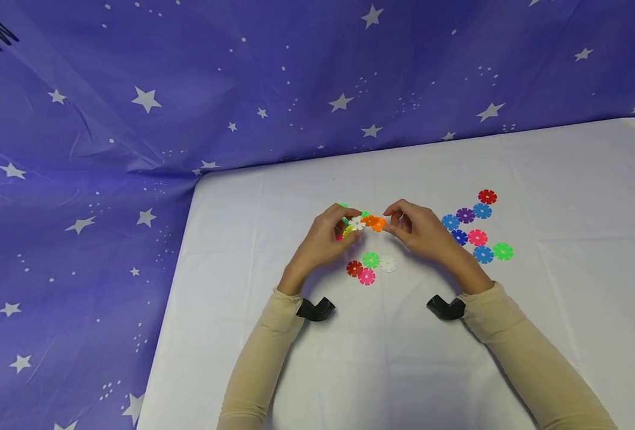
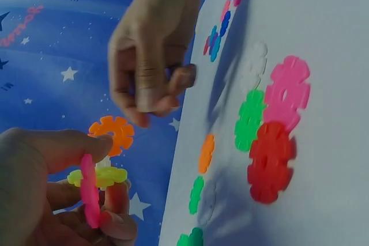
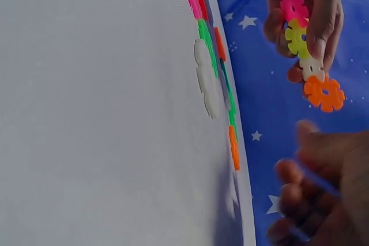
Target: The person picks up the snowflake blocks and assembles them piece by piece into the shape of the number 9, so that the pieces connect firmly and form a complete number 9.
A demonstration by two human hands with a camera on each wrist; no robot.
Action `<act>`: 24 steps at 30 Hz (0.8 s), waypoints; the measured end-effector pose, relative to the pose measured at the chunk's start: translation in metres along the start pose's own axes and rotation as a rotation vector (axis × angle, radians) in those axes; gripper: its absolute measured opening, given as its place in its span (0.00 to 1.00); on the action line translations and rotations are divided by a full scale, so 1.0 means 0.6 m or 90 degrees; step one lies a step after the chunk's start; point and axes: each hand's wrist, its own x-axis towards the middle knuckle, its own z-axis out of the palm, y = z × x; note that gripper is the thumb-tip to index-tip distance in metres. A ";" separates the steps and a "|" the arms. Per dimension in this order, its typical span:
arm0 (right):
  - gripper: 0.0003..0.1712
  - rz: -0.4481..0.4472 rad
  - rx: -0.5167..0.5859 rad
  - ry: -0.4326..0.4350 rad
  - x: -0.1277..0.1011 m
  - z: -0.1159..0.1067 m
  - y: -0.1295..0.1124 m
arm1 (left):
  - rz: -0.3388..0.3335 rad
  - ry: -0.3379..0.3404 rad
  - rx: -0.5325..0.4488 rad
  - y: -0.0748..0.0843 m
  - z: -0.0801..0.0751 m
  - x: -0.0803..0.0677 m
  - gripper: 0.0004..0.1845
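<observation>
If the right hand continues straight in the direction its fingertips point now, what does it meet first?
Probably the orange plastic snowflake disc at the end of the small disc chain gripped by the left hand. The right hand is just beside it; whether they already touch is unclear.

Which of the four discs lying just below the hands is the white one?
The white disc is the rightmost of the four, right of the green disc; the red disc and pink disc lie left of it.

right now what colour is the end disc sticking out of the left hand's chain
Orange disc, clearest in the right wrist view.
</observation>
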 end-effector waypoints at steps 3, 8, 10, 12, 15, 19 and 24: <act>0.22 0.049 -0.028 -0.035 -0.001 0.006 0.005 | 0.000 -0.004 -0.005 -0.004 -0.004 -0.001 0.21; 0.31 0.093 -0.078 -0.066 -0.005 0.022 0.006 | 0.022 -0.011 -0.007 -0.009 -0.006 -0.001 0.19; 0.30 0.100 -0.086 -0.052 -0.006 0.027 0.007 | 0.027 -0.012 -0.007 -0.010 -0.005 -0.001 0.18; 0.28 0.104 -0.090 -0.034 -0.006 0.033 0.008 | 0.027 -0.014 -0.007 -0.011 -0.005 -0.001 0.17; 0.22 0.114 -0.090 -0.018 -0.005 0.038 0.011 | 0.025 -0.019 -0.008 -0.012 -0.005 -0.001 0.17; 0.17 0.127 -0.088 -0.012 -0.005 0.039 0.012 | 0.022 -0.025 -0.015 -0.013 -0.005 0.000 0.16; 0.16 0.138 -0.068 -0.015 -0.004 0.037 0.010 | 0.023 -0.027 -0.022 -0.015 -0.004 0.000 0.17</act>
